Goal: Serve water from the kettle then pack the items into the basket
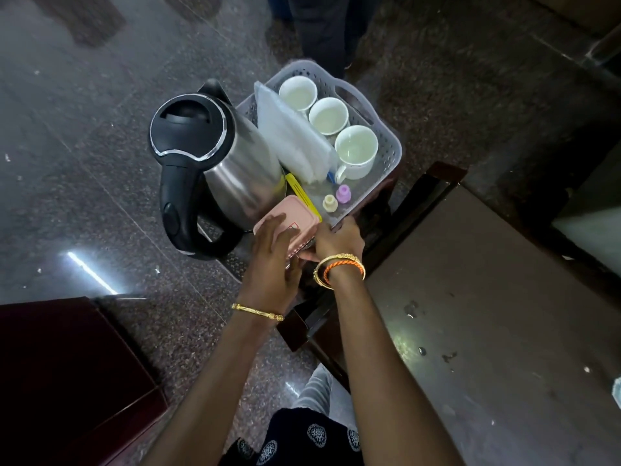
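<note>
Both hands settle a pink box (290, 218) into the basket (386, 136) beside the kettle (215, 156), left hand (274, 260) flat and open, right hand (337, 238) gripping its edge; best kept level.

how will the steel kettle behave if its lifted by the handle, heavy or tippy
The steel kettle probably feels heavy for its size: it is a large metal body, and any water inside is hidden under the shut lid. Its black handle sits off to one side, so it may swing spout-down. The polished wall looks slippery, so the handle seems safer.

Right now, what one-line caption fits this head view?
Both hands, left and right, settle a pink box into the basket beside three cups and the kettle.
</note>
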`<state>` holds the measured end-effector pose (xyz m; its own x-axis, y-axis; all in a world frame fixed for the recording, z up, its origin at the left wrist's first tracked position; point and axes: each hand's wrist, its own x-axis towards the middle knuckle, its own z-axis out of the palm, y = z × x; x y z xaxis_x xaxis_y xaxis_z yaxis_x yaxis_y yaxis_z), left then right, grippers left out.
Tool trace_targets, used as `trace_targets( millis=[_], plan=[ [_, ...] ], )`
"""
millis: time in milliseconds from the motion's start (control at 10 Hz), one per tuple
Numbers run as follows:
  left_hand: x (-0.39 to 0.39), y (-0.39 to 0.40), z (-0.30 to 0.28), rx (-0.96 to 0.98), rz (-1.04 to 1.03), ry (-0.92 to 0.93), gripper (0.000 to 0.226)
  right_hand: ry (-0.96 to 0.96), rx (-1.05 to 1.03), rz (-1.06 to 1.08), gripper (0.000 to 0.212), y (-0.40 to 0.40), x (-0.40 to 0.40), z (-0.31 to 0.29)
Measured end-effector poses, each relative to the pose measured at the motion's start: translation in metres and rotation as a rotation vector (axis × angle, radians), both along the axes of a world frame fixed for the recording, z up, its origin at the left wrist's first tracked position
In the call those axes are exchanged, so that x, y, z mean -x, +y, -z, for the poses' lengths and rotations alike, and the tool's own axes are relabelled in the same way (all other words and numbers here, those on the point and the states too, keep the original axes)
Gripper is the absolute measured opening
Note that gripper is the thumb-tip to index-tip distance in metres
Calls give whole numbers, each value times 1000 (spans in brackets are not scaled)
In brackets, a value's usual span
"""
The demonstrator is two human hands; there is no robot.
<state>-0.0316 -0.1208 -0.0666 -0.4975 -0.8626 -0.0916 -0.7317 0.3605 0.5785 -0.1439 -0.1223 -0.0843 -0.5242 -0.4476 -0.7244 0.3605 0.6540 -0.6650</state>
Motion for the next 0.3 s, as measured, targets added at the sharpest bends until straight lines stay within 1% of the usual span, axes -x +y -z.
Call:
trace_targets(
  millis=[100,200,300],
  plan=[
    [2,4,-2,-15,-39,-26,44,0,10,-47,37,3,3,0],
    [6,11,-3,19,-88,-30,47,-93,52,-46,43,10,7,3],
    [18,22,-7,82,-254,-98,52,-52,113,-33,38,22,14,3]
  ],
)
